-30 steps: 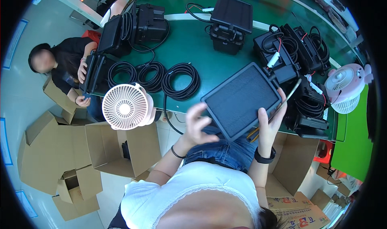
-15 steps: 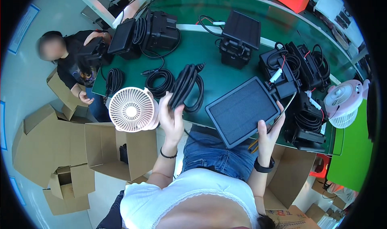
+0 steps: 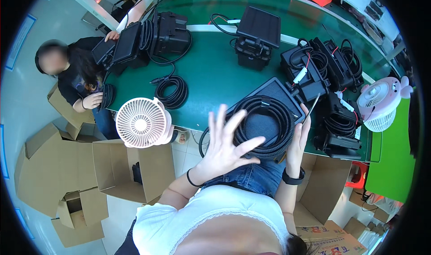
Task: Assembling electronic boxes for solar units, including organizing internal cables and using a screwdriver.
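Note:
A coil of black cable [image 3: 287, 140] lies on the textured face of a black rectangular panel [image 3: 272, 87], just over the table's near edge. My left hand [image 3: 226, 143] is open, its fingers spread beside the coil's left side and holding nothing. With my right hand [image 3: 297, 138] I grip the panel's right edge, thumb toward the front. A thin tool with a metal shaft [image 3: 315, 103] also sits in that hand; most of its handle is hidden behind the panel.
On the green table [image 3: 208, 82] are another cable coil [image 3: 171, 92], a black box with a panel [image 3: 258, 35] and several similar units at right. A white fan [image 3: 141, 122] stands at the near edge, a pink fan [image 3: 381, 102] at right. Cardboard boxes [image 3: 130, 170] surround me. A co-worker [image 3: 85, 71] handles cable at left.
The cable coil has moved right onto the panel, and my left hand has let go of it and spread its fingers. The co-worker's hand now holds the cable at the left table edge.

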`<state>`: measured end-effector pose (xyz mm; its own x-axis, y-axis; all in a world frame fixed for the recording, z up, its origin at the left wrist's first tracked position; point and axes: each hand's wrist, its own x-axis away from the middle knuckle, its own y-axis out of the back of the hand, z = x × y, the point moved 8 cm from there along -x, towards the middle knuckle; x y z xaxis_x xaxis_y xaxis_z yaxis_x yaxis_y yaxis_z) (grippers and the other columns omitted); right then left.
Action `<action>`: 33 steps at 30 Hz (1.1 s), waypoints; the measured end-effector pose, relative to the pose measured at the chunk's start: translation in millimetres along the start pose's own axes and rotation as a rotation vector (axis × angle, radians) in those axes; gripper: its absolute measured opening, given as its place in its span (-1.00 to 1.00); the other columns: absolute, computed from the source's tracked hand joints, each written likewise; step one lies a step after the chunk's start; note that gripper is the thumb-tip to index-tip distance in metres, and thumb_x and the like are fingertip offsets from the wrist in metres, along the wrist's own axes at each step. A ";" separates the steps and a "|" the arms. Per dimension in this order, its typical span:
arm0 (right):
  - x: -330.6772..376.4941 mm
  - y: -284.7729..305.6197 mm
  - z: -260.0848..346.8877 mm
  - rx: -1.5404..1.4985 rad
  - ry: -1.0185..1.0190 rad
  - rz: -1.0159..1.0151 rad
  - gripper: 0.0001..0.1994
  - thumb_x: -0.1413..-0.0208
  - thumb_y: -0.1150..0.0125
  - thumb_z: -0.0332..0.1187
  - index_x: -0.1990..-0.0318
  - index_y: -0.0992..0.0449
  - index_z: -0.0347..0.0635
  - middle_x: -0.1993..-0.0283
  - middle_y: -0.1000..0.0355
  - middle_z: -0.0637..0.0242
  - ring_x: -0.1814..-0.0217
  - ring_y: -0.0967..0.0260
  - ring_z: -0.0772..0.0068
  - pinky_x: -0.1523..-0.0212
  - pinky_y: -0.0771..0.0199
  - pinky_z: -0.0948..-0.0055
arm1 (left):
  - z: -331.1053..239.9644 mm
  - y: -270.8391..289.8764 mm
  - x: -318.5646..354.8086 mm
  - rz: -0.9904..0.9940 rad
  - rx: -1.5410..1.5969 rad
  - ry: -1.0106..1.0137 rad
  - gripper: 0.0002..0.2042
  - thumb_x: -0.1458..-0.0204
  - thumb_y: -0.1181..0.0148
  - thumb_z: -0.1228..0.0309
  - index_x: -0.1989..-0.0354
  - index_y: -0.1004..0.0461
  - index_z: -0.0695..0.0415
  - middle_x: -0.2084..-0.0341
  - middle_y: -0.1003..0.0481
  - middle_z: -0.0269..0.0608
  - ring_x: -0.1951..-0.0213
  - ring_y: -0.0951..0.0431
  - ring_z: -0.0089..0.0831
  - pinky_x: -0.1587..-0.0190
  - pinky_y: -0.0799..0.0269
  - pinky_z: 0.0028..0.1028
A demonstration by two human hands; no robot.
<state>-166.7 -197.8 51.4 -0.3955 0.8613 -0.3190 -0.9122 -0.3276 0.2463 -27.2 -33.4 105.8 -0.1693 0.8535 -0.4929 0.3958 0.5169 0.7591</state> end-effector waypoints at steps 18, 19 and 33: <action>15.9 -14.5 -2.3 -0.382 -0.045 -0.013 -0.31 -0.18 -0.27 -0.21 -0.38 -0.06 -0.10 0.29 -0.28 0.47 0.67 -0.06 0.81 0.69 0.02 0.77 | 47.2 -9.8 13.0 -0.242 0.358 -0.005 0.12 0.55 -0.64 -0.06 -0.28 -0.03 -0.25 -0.30 0.09 0.32 -0.24 -0.15 0.44 -0.16 -0.35 0.09; 15.7 -15.1 0.6 -0.382 -0.043 -0.009 -0.31 -0.18 -0.27 -0.21 -0.38 -0.06 -0.10 0.29 -0.28 0.47 0.67 -0.06 0.81 0.69 0.02 0.77 | 48.9 -11.2 14.8 -0.283 0.364 -0.012 0.12 0.55 -0.65 -0.02 -0.28 -0.02 -0.24 -0.30 0.11 0.33 -0.26 -0.12 0.43 -0.19 -0.30 0.11; 7.8 -30.8 105.7 -0.624 0.327 0.078 -0.08 -0.07 -0.34 -0.01 -0.47 0.08 -0.04 -0.55 0.27 -0.01 0.69 -0.21 0.70 0.71 -0.11 0.83 | 72.1 97.3 48.3 -0.697 1.695 0.054 -0.18 0.12 -0.24 0.21 -0.36 -0.08 0.25 -0.24 -0.27 0.08 -0.25 -0.29 -0.14 -0.36 -0.15 -0.32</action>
<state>-130.3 -139.9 138.0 -0.3846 0.6975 -0.6047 -0.7326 -0.6291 -0.2597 68.2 53.4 125.1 -0.6953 0.5566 -0.4547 0.6226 0.1502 -0.7680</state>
